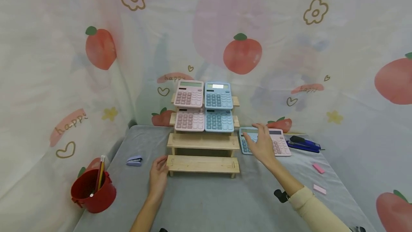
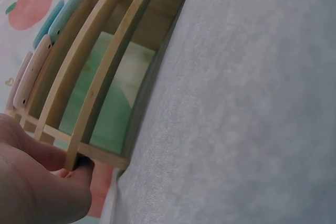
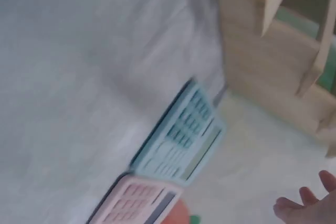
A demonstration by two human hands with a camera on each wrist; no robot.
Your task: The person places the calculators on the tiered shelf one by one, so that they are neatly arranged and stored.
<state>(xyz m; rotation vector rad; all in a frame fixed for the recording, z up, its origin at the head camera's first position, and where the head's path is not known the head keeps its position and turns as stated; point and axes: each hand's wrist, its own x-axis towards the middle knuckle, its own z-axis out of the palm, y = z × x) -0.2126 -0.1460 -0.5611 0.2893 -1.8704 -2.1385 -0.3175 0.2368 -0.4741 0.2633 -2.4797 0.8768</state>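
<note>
A wooden stepped shelf (image 1: 203, 141) stands mid-table, with two pink calculators (image 1: 189, 120) and two blue calculators (image 1: 219, 121) leaning on its upper two steps. My left hand (image 1: 158, 175) pinches the left end of the lowest step; the left wrist view shows thumb (image 2: 79, 187) and fingers on either side of the board. To the right of the shelf, another blue calculator (image 3: 181, 140) and another pink calculator (image 3: 134, 202) lie side by side on the table. Over this pair my right hand (image 1: 261, 145) is held with fingers spread, holding nothing.
A red bucket (image 1: 99, 198) with pencils stands at the left front. A small lilac stapler (image 1: 134, 161) lies left of the shelf. At the right lie a dark blue stapler (image 1: 303, 144) and two pink erasers (image 1: 318, 168). A printed curtain (image 1: 276, 17) hangs behind the table.
</note>
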